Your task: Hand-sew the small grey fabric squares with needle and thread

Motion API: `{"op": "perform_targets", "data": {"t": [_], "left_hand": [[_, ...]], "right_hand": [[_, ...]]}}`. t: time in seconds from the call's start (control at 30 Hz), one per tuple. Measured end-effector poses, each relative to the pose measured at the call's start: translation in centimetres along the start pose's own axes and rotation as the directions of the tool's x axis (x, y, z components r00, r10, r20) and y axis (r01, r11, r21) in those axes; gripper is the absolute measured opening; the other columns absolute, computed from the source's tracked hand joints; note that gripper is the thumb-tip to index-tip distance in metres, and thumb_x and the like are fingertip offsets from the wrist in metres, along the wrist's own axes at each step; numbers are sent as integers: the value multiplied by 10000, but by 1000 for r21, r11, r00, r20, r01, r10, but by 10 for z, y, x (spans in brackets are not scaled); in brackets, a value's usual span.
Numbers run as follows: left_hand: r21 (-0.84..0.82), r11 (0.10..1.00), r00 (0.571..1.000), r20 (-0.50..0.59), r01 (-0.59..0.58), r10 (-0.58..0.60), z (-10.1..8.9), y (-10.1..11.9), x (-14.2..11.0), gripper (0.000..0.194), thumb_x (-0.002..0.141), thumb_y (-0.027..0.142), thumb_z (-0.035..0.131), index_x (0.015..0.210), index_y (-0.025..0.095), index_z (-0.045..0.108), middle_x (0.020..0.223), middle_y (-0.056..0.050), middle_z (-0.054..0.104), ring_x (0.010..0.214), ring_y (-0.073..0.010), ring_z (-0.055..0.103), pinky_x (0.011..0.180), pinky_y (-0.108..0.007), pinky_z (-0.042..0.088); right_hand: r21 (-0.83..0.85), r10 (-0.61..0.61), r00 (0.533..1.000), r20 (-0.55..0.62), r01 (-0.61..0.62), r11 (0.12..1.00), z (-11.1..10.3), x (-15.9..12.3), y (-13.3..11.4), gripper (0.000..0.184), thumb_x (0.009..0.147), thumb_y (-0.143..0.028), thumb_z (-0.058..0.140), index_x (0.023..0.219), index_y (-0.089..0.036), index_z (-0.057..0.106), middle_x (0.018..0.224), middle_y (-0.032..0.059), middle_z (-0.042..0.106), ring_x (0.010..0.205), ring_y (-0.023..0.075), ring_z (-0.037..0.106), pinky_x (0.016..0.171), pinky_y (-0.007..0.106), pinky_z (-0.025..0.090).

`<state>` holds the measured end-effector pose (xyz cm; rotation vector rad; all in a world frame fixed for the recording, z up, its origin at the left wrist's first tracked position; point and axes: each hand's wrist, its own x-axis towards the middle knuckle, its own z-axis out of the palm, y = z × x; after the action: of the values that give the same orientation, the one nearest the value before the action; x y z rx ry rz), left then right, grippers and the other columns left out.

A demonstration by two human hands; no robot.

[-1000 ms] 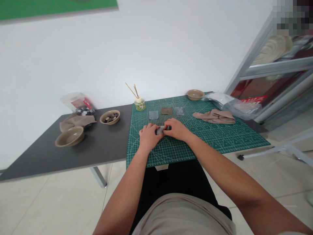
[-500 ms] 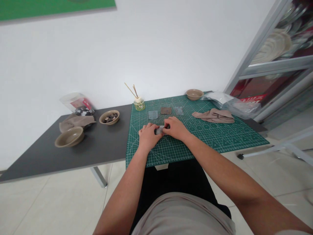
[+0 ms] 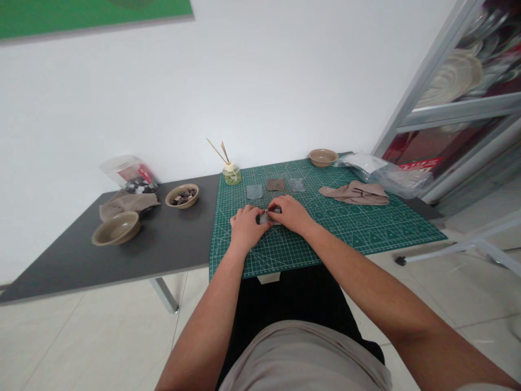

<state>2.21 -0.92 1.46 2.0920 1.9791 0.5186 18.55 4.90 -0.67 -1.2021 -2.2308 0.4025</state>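
In front of me, my left hand (image 3: 246, 225) is closed with thumb and fingers on the left edge of a small grey flat piece (image 3: 265, 217). My right hand (image 3: 291, 213) pinches at the right part of the same piece, its fingertips pressed together on top. Whether a smaller bit sits between those right fingertips is hidden. Both hands rest low over the green cutting mat (image 3: 268, 258). Beyond them lie a pale translucent square (image 3: 254, 191), a brown square (image 3: 275, 184) and a greyish translucent square (image 3: 297, 184) in a row.
Left on the dark table (image 3: 171, 244) stand a bowl of small dark pieces (image 3: 183, 196), another bowl (image 3: 116, 228), a brown cloth (image 3: 129, 202) and a clear jar (image 3: 128, 171). A reed diffuser (image 3: 232, 175), a bowl (image 3: 323, 157), a cloth (image 3: 356, 193) and plastic bags (image 3: 382, 171) are farther back.
My right fingertips have shifted slightly over the grey piece, and less of its top shows. My left hand stays in place. The view has moved a little.
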Motion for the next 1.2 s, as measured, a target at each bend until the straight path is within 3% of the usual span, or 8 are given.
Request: {"op": "perform_targets", "data": {"t": [0.13, 0.37, 0.63, 0.77, 0.9, 1.07, 1.2], "left_hand": [[-2, 1000, 1000, -3, 4, -4, 0, 0, 0, 334, 823, 490, 632, 1082, 283, 662, 1193, -45, 623, 1139, -282, 521, 938, -439, 390], [-22, 999, 999, -4, 34, -34, 0, 1, 1, 330, 808, 494, 646, 1065, 291, 677, 1180, -47, 637, 1140, -293, 530, 940, -442, 395], [-26, 999, 999, -14, 32, -32, -1, 1, 1, 329, 800, 461, 653, 1076, 284, 685, 1153, -46, 645, 1117, -286, 546, 931, -446, 411], [-30, 999, 999, -15, 27, -28, -1, 1, 1, 335, 802, 457, 655, 1089, 287, 681, 1160, -50, 641, 1122, -288, 544, 933, -444, 410], [-40, 999, 1000, -20, 16, -17, 0, 0, 2, 351, 798, 484, 663, 1087, 285, 679, 1166, -47, 636, 1129, -289, 538, 937, -450, 408], [-46, 998, 999, -29, 31, -32, 1, 0, 2, 341, 795, 473, 665, 1082, 290, 684, 1157, -50, 644, 1130, -291, 540, 939, -446, 408], [-45, 998, 999, -18, 41, -42, 0, 1, 2, 328, 790, 444, 665, 1079, 291, 687, 1162, -47, 646, 1129, -290, 544, 944, -446, 405]], "right_hand": [[-42, 19, 1000, -14, -19, 999, 1, 1, -1, 82, 842, -270, 675, 866, -193, 693, 904, 53, 686, 900, 214, 552, 821, 339, 400], [-58, -85, 994, 66, 89, 994, -2, 4, -5, 83, 862, -238, 655, 850, -212, 733, 892, 33, 719, 853, 196, 554, 779, 327, 376], [102, -144, 983, 111, 133, 986, -8, 3, -3, 50, 812, -207, 696, 789, -219, 739, 828, -16, 725, 785, 156, 568, 812, 311, 362], [107, -78, 995, 68, 71, 992, -11, 0, 0, 35, 743, -198, 739, 717, -211, 720, 774, -8, 701, 775, 167, 554, 786, 306, 371], [31, -14, 1000, 7, 13, 999, -10, 0, 2, 36, 764, -204, 719, 729, -205, 715, 811, 18, 699, 823, 192, 537, 789, 317, 372], [20, -110, 991, 71, 109, 994, -8, 3, 0, 73, 822, -242, 695, 765, -206, 723, 826, 10, 709, 806, 180, 531, 800, 321, 360], [90, -144, 984, 105, 135, 987, -9, 2, -1, 59, 791, -226, 713, 736, -209, 704, 791, -15, 697, 782, 164, 540, 790, 304, 361]]}}
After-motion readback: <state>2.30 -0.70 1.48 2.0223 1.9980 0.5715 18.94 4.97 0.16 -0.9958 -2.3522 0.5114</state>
